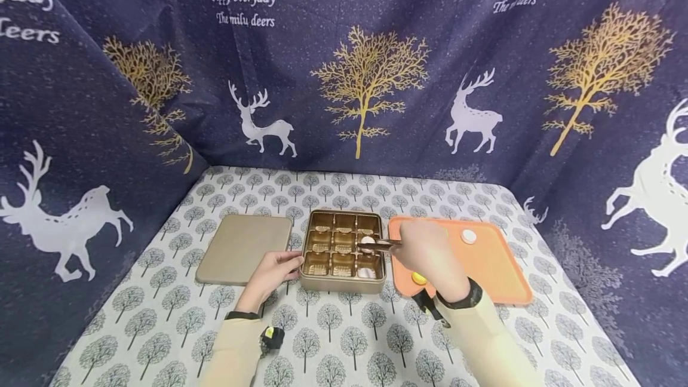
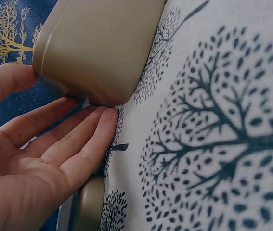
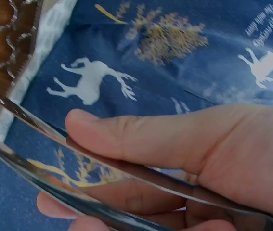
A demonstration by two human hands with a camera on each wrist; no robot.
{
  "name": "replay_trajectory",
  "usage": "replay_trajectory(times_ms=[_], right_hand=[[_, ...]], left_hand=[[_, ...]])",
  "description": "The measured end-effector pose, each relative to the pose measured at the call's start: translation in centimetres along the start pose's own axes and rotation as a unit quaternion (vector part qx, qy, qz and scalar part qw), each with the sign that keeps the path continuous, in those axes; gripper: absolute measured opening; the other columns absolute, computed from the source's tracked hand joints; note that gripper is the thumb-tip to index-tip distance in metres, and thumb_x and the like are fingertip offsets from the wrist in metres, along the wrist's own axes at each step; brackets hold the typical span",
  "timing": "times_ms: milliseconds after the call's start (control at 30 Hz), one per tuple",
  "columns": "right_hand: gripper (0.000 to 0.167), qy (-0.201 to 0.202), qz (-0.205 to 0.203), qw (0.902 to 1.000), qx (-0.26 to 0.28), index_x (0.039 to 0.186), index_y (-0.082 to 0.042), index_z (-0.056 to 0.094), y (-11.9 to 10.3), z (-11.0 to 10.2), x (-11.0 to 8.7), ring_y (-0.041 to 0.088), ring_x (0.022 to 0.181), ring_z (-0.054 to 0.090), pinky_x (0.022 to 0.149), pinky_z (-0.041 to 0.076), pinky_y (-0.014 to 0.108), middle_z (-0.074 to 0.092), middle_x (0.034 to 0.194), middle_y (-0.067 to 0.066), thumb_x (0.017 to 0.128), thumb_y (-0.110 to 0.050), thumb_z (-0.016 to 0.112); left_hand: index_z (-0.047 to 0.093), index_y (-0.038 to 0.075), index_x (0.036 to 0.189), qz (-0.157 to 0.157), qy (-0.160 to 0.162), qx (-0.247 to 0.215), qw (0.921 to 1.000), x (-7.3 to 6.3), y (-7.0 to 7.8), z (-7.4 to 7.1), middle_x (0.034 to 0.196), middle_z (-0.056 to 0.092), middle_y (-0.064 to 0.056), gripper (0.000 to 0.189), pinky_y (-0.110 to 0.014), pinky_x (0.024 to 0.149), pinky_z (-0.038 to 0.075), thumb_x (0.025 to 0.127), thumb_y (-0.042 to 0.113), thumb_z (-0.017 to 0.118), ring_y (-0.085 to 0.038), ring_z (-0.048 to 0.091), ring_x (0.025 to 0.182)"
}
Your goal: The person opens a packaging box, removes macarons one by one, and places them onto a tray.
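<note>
A gold box (image 1: 344, 284) with a grid of compartments stands in the middle of the table. My left hand (image 1: 275, 270) touches its left side, fingers extended; in the left wrist view, the thumb and fingertips rest against the box's outer wall (image 2: 97, 48). My right hand (image 1: 427, 249) holds metal tongs (image 3: 126, 168), their arms apart. The tips reach into the right middle compartment, at a white round piece (image 1: 368, 240); whether they grip it I cannot tell. Another white round piece (image 1: 367, 273) lies in the front right compartment.
An orange tray (image 1: 491, 273) lies right of the box, bearing a white round piece (image 1: 469, 236) and a yellow one (image 1: 418, 278); my right hand covers part of it. A flat gold lid (image 1: 242, 243) lies to the left. Behind hangs a dark blue curtain (image 1: 301, 88).
</note>
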State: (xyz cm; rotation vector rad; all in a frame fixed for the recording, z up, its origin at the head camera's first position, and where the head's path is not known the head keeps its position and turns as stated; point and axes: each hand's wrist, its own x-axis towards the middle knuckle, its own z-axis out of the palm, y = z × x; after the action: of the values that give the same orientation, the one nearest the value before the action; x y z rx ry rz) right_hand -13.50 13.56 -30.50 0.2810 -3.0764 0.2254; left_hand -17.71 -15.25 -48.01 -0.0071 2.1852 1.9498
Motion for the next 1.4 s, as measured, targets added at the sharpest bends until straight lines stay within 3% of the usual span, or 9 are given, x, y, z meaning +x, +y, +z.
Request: replay_trajectory(times_ms=[200,433,600,767,867,967,1100,1400], right_hand=[[0.037,0.016,0.006,0.9994,0.030,0.057,-0.014,0.053,0.9,-1.5,-1.1,0.010,0.044,0.032,0.040,0.023,0.018,0.036,0.049,-0.005,0.084,-0.027,0.075],[0.049,0.044,0.017,0.9977,0.050,0.049,-0.017,0.043,1.6,-2.0,-2.1,0.010,0.042,0.032,0.039,0.024,0.019,0.035,0.046,-0.006,0.087,-0.028,0.072],[0.044,0.056,0.014,0.9964,0.063,0.052,-0.017,0.045,2.5,-2.0,-2.8,0.010,0.042,0.034,0.038,0.027,0.021,0.037,0.047,-0.006,0.089,-0.027,0.069],[0.051,0.119,-0.002,0.9929,-0.006,0.048,-0.020,0.039,3.9,-2.4,-3.7,0.012,0.042,0.036,0.039,0.028,0.026,0.036,0.045,-0.006,0.085,-0.034,0.071],[0.051,0.140,-0.008,0.9900,-0.017,0.046,-0.021,0.043,4.7,-2.8,-4.1,0.013,0.042,0.037,0.041,0.030,0.028,0.039,0.044,-0.008,0.085,-0.036,0.073],[0.042,0.122,-0.006,0.9923,0.019,0.051,-0.020,0.055,5.4,-3.1,-4.5,0.013,0.046,0.039,0.045,0.033,0.028,0.047,0.047,-0.009,0.087,-0.033,0.073],[0.032,0.093,0.026,0.9941,0.049,0.059,-0.020,0.065,6.3,-3.3,-4.9,0.014,0.048,0.039,0.043,0.031,0.027,0.050,0.052,-0.007,0.088,-0.032,0.071],[0.046,0.076,0.075,0.9932,0.046,0.051,-0.018,0.048,8.8,-2.9,-6.0,0.014,0.044,0.033,0.040,0.025,0.026,0.035,0.047,-0.006,0.090,-0.034,0.068]], left_hand=[[0.052,-0.015,0.130,0.002,0.003,0.003,1.0000,0.1,-0.1,0.0,0.135,0.051,-0.034,0.040,-0.038,0.095,0.058,0.096,0.007,0.057,-0.040,0.063,0.114],[0.052,-0.016,0.129,0.001,0.000,0.000,1.0000,0.1,0.0,0.1,0.135,0.051,-0.034,0.040,-0.036,0.094,0.058,0.096,0.006,0.057,-0.039,0.063,0.113],[0.051,-0.016,0.129,0.002,-0.001,0.003,1.0000,0.0,0.2,0.2,0.134,0.052,-0.035,0.040,-0.035,0.093,0.059,0.096,0.006,0.057,-0.040,0.063,0.113],[0.051,-0.015,0.131,0.001,-0.002,0.008,1.0000,0.1,0.3,0.2,0.136,0.050,-0.034,0.041,-0.037,0.096,0.057,0.097,0.006,0.056,-0.040,0.061,0.116],[0.050,-0.015,0.132,0.004,-0.004,0.010,0.9999,0.1,0.5,0.2,0.138,0.049,-0.034,0.042,-0.038,0.097,0.056,0.097,0.006,0.055,-0.041,0.060,0.118],[0.050,-0.015,0.132,0.001,-0.003,0.007,1.0000,0.1,0.5,0.2,0.138,0.049,-0.034,0.041,-0.038,0.098,0.056,0.097,0.006,0.056,-0.041,0.060,0.118],[0.050,-0.015,0.132,0.000,-0.005,0.007,1.0000,0.1,0.4,0.3,0.137,0.049,-0.034,0.042,-0.038,0.097,0.057,0.096,0.006,0.056,-0.041,0.060,0.118],[0.049,-0.015,0.133,0.001,-0.001,0.006,1.0000,0.1,0.1,0.2,0.139,0.048,-0.034,0.043,-0.037,0.097,0.057,0.097,0.007,0.056,-0.040,0.058,0.120]])
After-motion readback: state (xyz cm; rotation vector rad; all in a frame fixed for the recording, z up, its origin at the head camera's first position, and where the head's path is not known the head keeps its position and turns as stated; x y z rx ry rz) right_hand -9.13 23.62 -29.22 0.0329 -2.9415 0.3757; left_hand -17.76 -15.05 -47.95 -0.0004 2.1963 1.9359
